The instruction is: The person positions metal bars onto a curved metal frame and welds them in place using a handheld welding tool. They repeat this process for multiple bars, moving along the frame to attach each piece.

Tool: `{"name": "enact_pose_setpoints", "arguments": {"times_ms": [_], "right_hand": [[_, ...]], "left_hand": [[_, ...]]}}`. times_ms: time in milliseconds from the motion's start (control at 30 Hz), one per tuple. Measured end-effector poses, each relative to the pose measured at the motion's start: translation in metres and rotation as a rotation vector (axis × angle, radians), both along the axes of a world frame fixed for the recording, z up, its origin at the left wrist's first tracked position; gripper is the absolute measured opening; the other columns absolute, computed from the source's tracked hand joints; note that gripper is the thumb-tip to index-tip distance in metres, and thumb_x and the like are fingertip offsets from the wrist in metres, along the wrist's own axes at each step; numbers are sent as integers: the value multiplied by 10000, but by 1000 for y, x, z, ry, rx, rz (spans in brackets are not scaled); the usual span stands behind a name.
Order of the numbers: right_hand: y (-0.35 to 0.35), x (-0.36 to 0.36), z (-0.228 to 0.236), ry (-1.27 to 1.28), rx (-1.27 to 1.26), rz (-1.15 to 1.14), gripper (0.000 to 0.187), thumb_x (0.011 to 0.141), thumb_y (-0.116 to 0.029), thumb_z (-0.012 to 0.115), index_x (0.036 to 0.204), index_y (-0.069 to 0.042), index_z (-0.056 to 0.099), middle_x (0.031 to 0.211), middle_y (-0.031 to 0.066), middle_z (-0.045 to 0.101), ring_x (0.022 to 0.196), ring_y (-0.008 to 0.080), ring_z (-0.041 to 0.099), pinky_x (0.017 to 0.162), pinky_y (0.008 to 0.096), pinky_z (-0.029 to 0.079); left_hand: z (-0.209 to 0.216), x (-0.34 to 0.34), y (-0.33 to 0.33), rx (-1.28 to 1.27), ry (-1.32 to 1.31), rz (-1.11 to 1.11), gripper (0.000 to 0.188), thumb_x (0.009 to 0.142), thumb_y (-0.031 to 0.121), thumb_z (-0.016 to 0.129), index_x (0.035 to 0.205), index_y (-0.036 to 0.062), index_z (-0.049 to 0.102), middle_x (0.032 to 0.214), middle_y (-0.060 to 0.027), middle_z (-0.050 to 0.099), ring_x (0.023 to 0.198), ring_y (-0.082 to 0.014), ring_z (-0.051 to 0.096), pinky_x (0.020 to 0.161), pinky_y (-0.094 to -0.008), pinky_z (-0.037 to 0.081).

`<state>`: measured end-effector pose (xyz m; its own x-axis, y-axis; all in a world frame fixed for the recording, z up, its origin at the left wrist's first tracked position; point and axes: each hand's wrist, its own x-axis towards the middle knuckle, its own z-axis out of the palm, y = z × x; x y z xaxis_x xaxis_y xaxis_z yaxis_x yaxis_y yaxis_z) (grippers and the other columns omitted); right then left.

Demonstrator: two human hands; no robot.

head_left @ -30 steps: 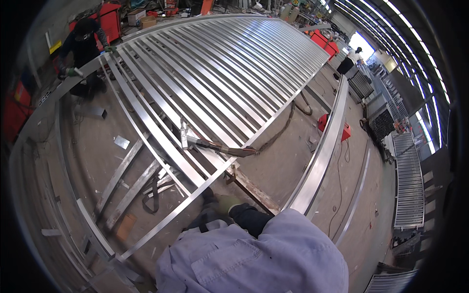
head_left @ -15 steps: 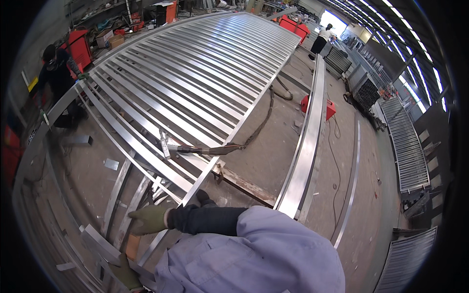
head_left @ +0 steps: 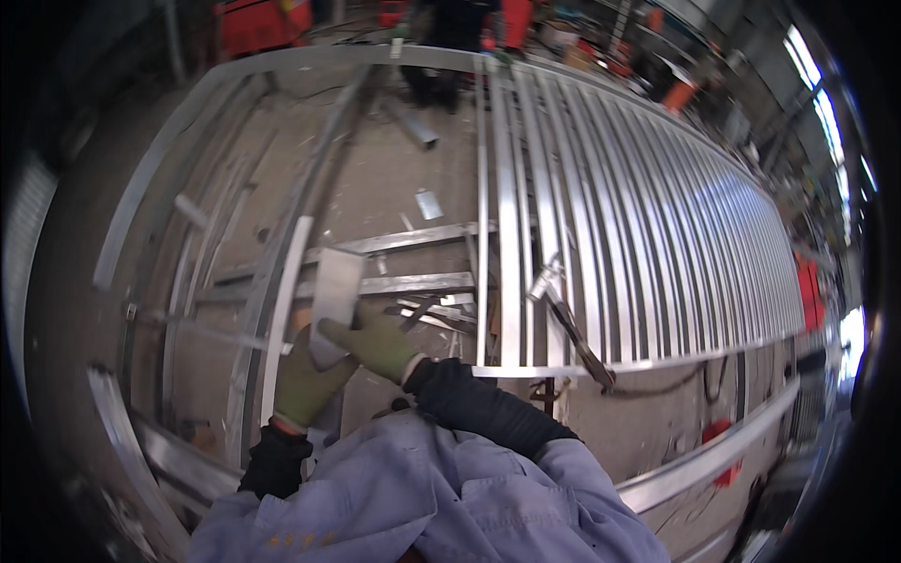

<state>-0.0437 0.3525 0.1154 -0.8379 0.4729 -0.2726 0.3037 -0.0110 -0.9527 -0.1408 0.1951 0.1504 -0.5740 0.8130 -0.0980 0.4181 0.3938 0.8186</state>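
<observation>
Both my hands wear green work gloves and meet just left of the picture's middle, low down. My left hand [head_left: 310,383] is closed round the lower part of a short, flat-sided silver metal piece [head_left: 338,286], which stands up tilted. On the right edge of that piece lies my right hand [head_left: 377,345], its thumb across the face and its other fingers mostly hidden behind. Right of my hands a large frame of silver metal slats [head_left: 601,235] is laid out. On its slats rests a tool with a silver head and a dark, cabled handle [head_left: 575,328].
Long metal bars [head_left: 282,300] run close beside my left hand. Offcuts [head_left: 441,314] and a loose plate [head_left: 428,204] lie beyond. A person in dark clothes [head_left: 450,38] is at the far edge. A thick cable [head_left: 657,389] hangs along the frame's near side.
The view has swung left, so the slatted frame now appears at the right. My right hand, apart from the metal piece before, now touches it beside my left hand.
</observation>
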Motion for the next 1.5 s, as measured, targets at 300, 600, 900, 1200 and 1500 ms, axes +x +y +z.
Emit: {"name": "enact_pose_setpoints", "arguments": {"times_ms": [300, 600, 900, 1200, 1500], "right_hand": [[-13, -9, -4, -6, -91, -11, 608, 998, -440, 731, 1323, 65, 639, 1136, 208, 763, 1031, 275, 737, 906, 389, 568], [37, -29, -47, -77, -240, -178, 774, 972, -581, 730, 1394, 56, 612, 1064, 168, 773, 932, 250, 738, 831, 378, 574], [-20, 46, -147, -168, -16, 396, 906, 937, -633, 755, 1479, 62, 546, 1322, 214, 695, 1165, 300, 682, 1019, 408, 552], [49, 71, -195, -164, 577, 331, 584, 1057, -364, 642, 1554, -89, 507, 1375, 289, 615, 1157, 427, 681, 978, 474, 572], [264, 45, -144, 90, -362, -212, 492, 1112, -443, 569, 1405, -52, 630, 1159, 187, 729, 1038, 304, 717, 956, 440, 574]], "left_hand": [[-182, 10, -272, -406, -570, -29, 568, 1015, 240, 680, 1493, 3, 485, 1235, -286, 704, 1129, -349, 710, 940, -442, 556], [-247, 66, -292, -685, -225, 85, 574, 1078, 215, 502, 1592, 46, 311, 1136, -329, 714, 1021, -481, 715, 849, -582, 551], [-200, -38, -17, -570, 197, -174, 619, 1143, 349, 307, 1688, 79, 190, 1190, -393, 695, 1052, -556, 705, 878, -627, 552], [-130, -14, 164, -236, -79, 151, 921, 1062, 754, 336, 1269, -58, 716, 1188, -340, 734, 1200, -444, 690, 1070, -483, 492], [-263, 121, -192, -376, -30, -116, 557, 1162, 420, 397, 1522, 29, 564, 1306, -214, 736, 1295, -354, 663, 1116, -434, 485]]}}
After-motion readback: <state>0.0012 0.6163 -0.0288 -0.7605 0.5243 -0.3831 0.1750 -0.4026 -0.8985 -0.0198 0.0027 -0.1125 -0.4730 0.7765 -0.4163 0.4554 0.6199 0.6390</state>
